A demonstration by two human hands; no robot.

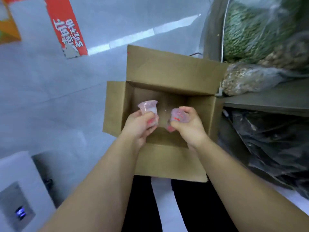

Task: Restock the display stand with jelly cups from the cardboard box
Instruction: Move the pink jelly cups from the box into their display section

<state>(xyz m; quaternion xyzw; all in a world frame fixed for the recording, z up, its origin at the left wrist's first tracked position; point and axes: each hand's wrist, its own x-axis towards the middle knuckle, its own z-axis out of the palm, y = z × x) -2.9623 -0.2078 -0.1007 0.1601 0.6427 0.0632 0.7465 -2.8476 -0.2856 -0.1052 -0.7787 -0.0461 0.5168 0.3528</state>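
An open brown cardboard box [170,71] stands on the grey floor in front of me, flaps spread; its inside looks dark and I cannot make out any cups lying in it. My left hand [138,126] is shut on a pink translucent jelly cup [148,108] over the box's left side. My right hand [189,124] grips another pink jelly cup [178,115] with red print, over the box's middle. Both cups are held above the box opening, a short gap between them.
A grey metal shelf [267,101] on the right holds clear bags of green beans [247,29] and brownish nuts [245,79]; black bags [270,143] lie below. A red-and-white carton [66,25] stands far left. A white device [18,186] is at the lower left.
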